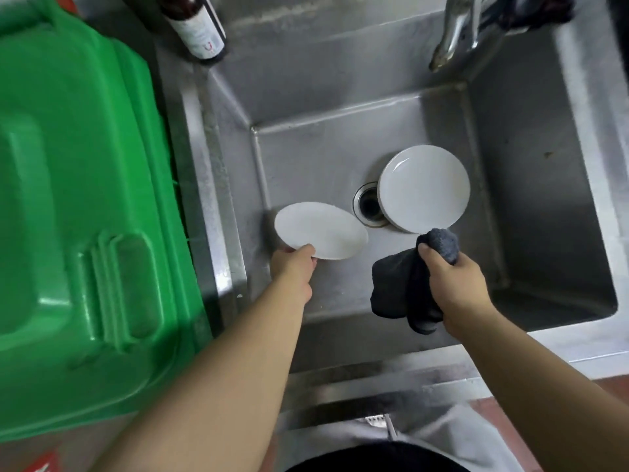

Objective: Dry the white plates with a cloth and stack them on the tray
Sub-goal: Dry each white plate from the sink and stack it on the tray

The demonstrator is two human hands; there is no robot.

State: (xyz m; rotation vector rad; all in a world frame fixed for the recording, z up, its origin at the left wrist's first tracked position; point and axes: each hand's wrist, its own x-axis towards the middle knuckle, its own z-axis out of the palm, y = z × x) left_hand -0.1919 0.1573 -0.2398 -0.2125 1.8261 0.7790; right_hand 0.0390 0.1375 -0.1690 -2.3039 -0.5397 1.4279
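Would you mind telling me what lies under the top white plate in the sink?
At least one more white plate shows at its lower-left edge, and the stack partly covers the drain. How many plates lie beneath is hidden.

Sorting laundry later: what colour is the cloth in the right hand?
Dark grey cloth, gripped by the right hand; head view.

I count at least three white plates: one single plate [321, 231] tilted in my left hand [293, 264], and a stack of plates [423, 189] on the sink floor that shows two rims, though I cannot tell if more lie under them. There is one dark grey cloth [413, 284], bunched in my right hand [454, 287]. I also see one steel sink [340, 80] with one drain [369, 206], one tap [454, 32], one dark bottle [197, 25] and one green plastic tub [78, 212].
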